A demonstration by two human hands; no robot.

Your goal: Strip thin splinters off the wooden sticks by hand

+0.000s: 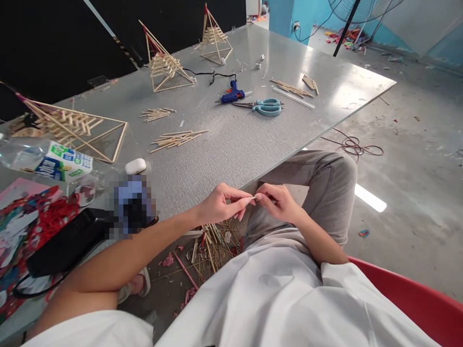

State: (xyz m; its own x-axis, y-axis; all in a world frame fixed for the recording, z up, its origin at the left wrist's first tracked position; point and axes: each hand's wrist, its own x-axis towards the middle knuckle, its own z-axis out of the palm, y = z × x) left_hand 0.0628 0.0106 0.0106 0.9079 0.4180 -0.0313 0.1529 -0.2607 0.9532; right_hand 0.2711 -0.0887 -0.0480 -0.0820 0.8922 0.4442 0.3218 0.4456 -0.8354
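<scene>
Craft workshop: glue gun (232, 96) at twelve o'clock, scissors (259, 106) at one, stick pyramid (164, 65) at eleven, scrap-littered floor (408, 89) at two.

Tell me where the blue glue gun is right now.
In the head view, the blue glue gun lies on the grey table at the picture's upper middle, with the teal-handled scissors just right of it and slightly lower.

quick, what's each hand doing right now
Left hand: closed, fingertips pinching a small pale piece.
Right hand: closed, fingertips on the same piece.
</scene>
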